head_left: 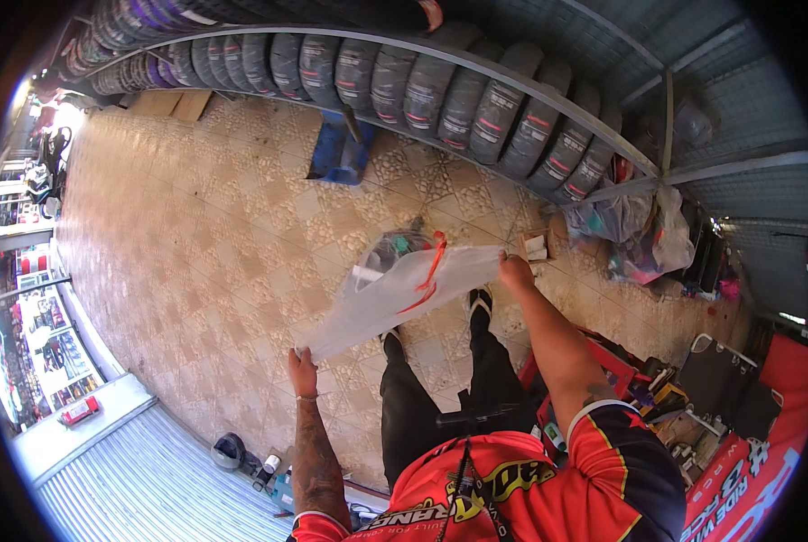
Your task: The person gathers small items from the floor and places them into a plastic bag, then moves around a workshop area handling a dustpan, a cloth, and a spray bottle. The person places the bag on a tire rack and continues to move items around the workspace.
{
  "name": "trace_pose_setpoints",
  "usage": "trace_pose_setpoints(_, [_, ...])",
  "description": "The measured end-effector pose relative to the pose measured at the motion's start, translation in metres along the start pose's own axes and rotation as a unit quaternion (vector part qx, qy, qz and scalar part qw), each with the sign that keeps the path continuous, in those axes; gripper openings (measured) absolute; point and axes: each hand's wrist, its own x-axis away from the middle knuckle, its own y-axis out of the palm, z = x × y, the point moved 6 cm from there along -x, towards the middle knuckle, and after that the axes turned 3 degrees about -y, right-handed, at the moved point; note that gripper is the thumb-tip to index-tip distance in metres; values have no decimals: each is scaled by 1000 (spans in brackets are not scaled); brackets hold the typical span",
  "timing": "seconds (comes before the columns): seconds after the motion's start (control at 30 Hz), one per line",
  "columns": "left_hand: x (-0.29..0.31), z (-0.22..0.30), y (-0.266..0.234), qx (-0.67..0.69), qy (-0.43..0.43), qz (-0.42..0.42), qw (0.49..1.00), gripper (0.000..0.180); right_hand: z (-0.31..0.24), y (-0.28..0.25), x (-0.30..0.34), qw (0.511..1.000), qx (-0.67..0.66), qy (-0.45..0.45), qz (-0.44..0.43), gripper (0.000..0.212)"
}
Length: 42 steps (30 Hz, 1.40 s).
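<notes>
A translucent white plastic bag (368, 312) is stretched out in front of my legs, with a red-orange strip (433, 271) showing on it. My left hand (303, 370) is closed on its lower left corner. At the upper right corner my right hand (515, 271) grips the bag with the arm held out. Beyond the sheet, partly covered by it, a clear bag with mixed contents (388, 246) rests on the tiled floor. Both of my shoes show just past the bag's lower edge.
Motorcycle tires (317, 70) line a metal rack along the far side. A blue stand (341, 149) is on the floor before it. Filled plastic bags (634, 230) are heaped at right, near a small open box (535, 246). Tools and a red tool cart (607, 361) stand close on my right.
</notes>
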Motion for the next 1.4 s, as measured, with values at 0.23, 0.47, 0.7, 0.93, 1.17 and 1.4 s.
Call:
trace_pose_setpoints(0.23, [11, 20, 33, -26, 0, -30, 999, 36, 36, -25, -1, 986, 127, -29, -109, 55])
trace_pose_setpoints(0.47, [-1, 24, 40, -14, -12, -47, 999, 35, -62, -19, -22, 956, -18, -220, 191, 65])
trace_pose_setpoints(0.7, [-19, 27, 40, -3, -12, -76, 997, 30, -130, 99, -112, 990, -28, -49, 132, 80])
trace_pose_setpoints(0.93, [-24, 32, 30, -22, -16, -57, 998, 25, -101, 182, -126, 993, -111, -39, -9, 37])
trace_pose_setpoints(1.17, [-37, 32, 25, 20, -21, -67, 997, 17, -168, 159, 23, 791, -392, -328, -336, 19])
trace_pose_setpoints(1.4, [-43, 39, 23, 29, -12, -75, 997, 9, -121, 283, 54, 724, -246, 43, -643, 17])
